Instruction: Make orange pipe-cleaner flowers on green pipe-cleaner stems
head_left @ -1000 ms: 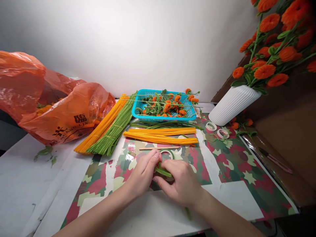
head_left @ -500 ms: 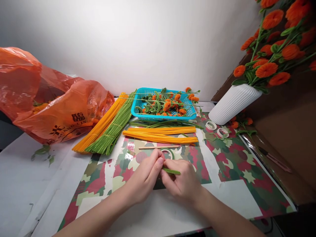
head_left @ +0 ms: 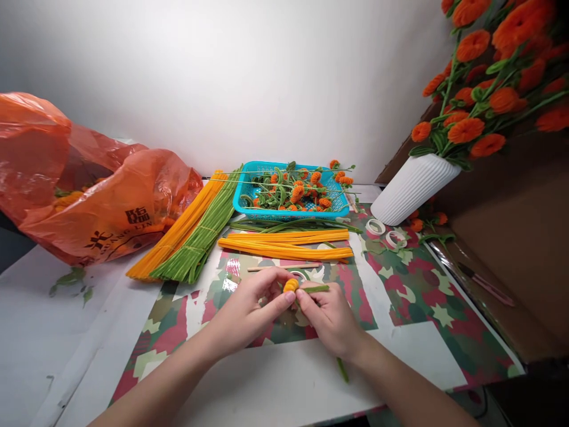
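Between my hands is a small coiled yellow pipe-cleaner flower (head_left: 291, 286). The thumb and fingers of my left hand (head_left: 249, 311) are closed around it from the left. My right hand (head_left: 331, 314) pinches a green pipe cleaner (head_left: 317, 289) right at the flower's base. One green end sticks out to the right above that hand, and another green end (head_left: 342, 370) hangs below it. Just beyond my fingers lie a thin wooden stick (head_left: 311, 265) and a roll of tape, partly hidden by the hands.
Yellow pipe cleaners (head_left: 284, 244) lie behind the hands, before a blue basket (head_left: 290, 215) of orange flowers. Yellow and green bundles (head_left: 195, 252) and an orange plastic bag (head_left: 120, 196) are left. Right are tape rolls (head_left: 376, 227), a white vase (head_left: 413, 190) and a cutter (head_left: 486, 284).
My hands have opened out from around the work, so the yellow flower now shows. The green end by my right hand has risen, and a second one hangs below. The view has shifted slightly.
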Tool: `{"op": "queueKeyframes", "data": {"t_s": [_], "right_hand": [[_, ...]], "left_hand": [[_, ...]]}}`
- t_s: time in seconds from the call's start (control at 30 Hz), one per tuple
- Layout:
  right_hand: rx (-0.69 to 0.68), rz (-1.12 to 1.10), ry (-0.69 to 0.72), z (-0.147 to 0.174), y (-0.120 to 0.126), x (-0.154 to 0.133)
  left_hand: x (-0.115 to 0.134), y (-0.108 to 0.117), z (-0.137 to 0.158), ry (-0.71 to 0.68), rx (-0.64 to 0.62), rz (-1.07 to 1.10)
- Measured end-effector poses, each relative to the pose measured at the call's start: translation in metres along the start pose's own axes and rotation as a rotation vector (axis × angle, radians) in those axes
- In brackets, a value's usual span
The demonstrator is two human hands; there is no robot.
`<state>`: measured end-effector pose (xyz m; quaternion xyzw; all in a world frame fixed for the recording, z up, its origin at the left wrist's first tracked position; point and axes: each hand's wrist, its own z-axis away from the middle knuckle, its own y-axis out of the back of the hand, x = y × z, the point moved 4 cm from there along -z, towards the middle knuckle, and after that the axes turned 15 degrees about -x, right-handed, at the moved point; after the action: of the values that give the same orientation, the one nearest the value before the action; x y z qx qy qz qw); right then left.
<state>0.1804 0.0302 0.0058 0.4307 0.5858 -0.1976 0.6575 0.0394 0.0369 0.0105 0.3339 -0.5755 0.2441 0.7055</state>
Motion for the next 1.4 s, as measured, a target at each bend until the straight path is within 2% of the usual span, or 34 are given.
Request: {"op": "queueKeyframes", "data": {"t_s": [0.07, 0.13, 0.2, 0.3, 0.4, 0.47, 0.53, 0.63, 0.7, 0.77, 0.83, 0.97, 1.1, 1.17, 1.33, 1.4], "right_hand": [[-0.009, -0.040, -0.023, 0.000, 0.001, 0.001], [-0.020, -0.126, -0.083, 0.000, 0.001, 0.005], [-0.040, -0.259, -0.151, 0.001, -0.001, 0.010], [-0.090, -0.504, -0.212, 0.000, -0.004, 0.016], [-0.164, -0.738, -0.210, -0.001, -0.008, 0.019], [-0.210, -0.789, -0.185, -0.002, -0.010, 0.017], [-0.196, -0.638, -0.145, -0.002, -0.007, 0.013], [-0.079, -0.141, -0.041, -0.001, 0.003, 0.000], [-0.060, 0.088, 0.006, 0.000, 0.005, -0.007], [-0.083, 0.143, 0.012, 0.000, 0.005, -0.010], [-0.078, 0.115, 0.016, 0.000, 0.005, -0.009], [-0.022, -0.008, 0.043, 0.000, 0.005, -0.008], [-0.032, -0.080, 0.029, 0.001, 0.002, -0.006], [-0.027, 0.010, 0.024, 0.002, 0.000, -0.005], [0.006, 0.452, 0.041, 0.002, -0.004, -0.003], [0.009, 0.514, 0.054, 0.001, -0.005, -0.003]], "left_hand": [[-0.001, 0.005, 0.000, -0.029, 0.000, 0.040], [0.000, 0.007, 0.001, -0.076, 0.033, -0.014], [0.003, 0.009, 0.002, -0.149, 0.082, -0.168], [0.010, 0.008, 0.006, -0.338, 0.153, -0.422], [0.016, 0.007, 0.011, -0.500, 0.187, -0.545], [0.018, 0.008, 0.012, -0.504, 0.195, -0.535], [0.016, 0.011, 0.011, -0.386, 0.197, -0.439], [0.007, 0.011, 0.005, -0.114, 0.124, -0.157], [0.001, 0.008, 0.001, -0.013, 0.057, 0.035], [-0.003, 0.005, 0.000, 0.019, 0.024, 0.156], [-0.004, 0.005, -0.001, 0.019, 0.027, 0.187], [0.000, 0.006, 0.002, -0.003, 0.037, 0.090], [0.005, 0.006, 0.003, -0.047, 0.050, 0.026], [0.003, 0.004, 0.002, -0.040, 0.053, 0.093], [-0.007, 0.000, -0.001, 0.081, 0.085, 0.315], [-0.009, 0.001, -0.002, 0.090, 0.085, 0.348]]}}
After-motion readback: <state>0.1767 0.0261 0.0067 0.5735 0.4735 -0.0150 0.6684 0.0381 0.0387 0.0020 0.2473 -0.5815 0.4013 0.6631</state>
